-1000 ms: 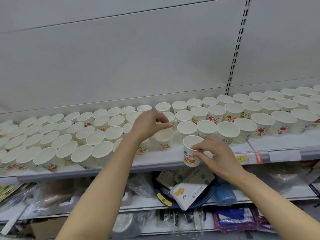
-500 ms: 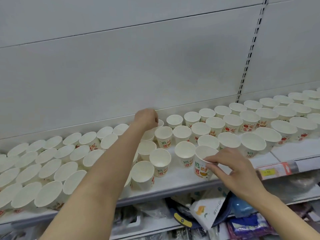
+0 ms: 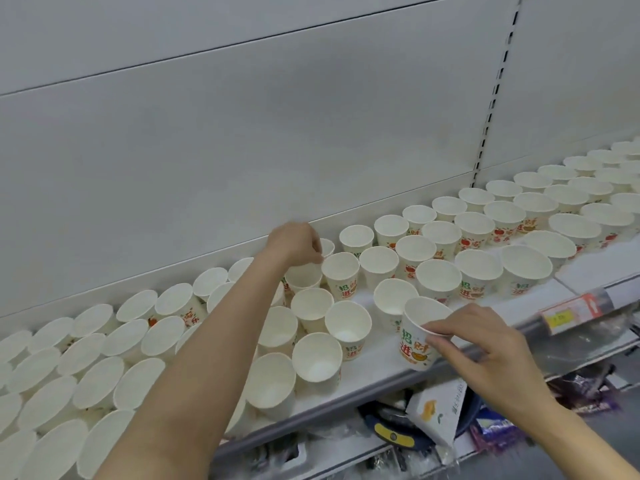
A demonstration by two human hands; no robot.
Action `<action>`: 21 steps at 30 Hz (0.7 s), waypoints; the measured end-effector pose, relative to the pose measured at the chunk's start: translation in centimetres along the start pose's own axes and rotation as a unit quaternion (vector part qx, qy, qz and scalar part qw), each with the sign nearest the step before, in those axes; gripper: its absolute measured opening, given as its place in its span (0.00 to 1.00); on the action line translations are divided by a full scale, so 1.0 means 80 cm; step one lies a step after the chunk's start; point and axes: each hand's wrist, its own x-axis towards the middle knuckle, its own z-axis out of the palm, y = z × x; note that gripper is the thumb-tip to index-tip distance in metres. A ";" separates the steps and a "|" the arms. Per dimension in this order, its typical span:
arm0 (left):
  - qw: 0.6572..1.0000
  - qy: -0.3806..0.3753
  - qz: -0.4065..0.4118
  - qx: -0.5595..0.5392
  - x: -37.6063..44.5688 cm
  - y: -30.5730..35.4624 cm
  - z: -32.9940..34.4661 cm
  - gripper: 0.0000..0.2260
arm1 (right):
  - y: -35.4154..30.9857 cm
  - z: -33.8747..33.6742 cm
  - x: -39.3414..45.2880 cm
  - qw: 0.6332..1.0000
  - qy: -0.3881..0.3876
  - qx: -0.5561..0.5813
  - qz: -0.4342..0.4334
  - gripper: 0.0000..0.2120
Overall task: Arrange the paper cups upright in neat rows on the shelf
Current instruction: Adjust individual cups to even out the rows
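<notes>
At shelf (image 3: 391, 370) front: right hand (image 3: 485, 355) pinches cup (image 3: 420, 336) rim.
Left hand (image 3: 294, 242) curled at back cup (image 3: 327, 245), grip unclear; set upright, aligned.

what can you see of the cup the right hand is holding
The cup is a white paper cup with a rolled rim and a plain white inside, open and showing nothing in it. Its side carries large red and green characters above an orange picture. It is mouth up and tilted a little, at the front edge of the shelf, to the right of the loose cups in the middle. The right hand pinches its near rim with the fingertips. Whether its base rests on the shelf cannot be told.
</notes>
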 end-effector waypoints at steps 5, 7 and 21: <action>0.997 0.062 0.012 0.053 -0.003 0.014 0.009 0.07 | -0.003 -0.005 0.003 1.000 -0.004 0.002 0.002 0.13; 0.993 0.096 0.020 0.062 -0.005 0.020 0.012 0.06 | -0.001 -0.011 0.006 1.000 -0.008 0.003 -0.007 0.12; 0.982 0.075 0.008 -0.170 -0.033 0.028 -0.005 0.02 | 0.020 -0.026 0.022 0.998 -0.033 0.033 -0.032 0.10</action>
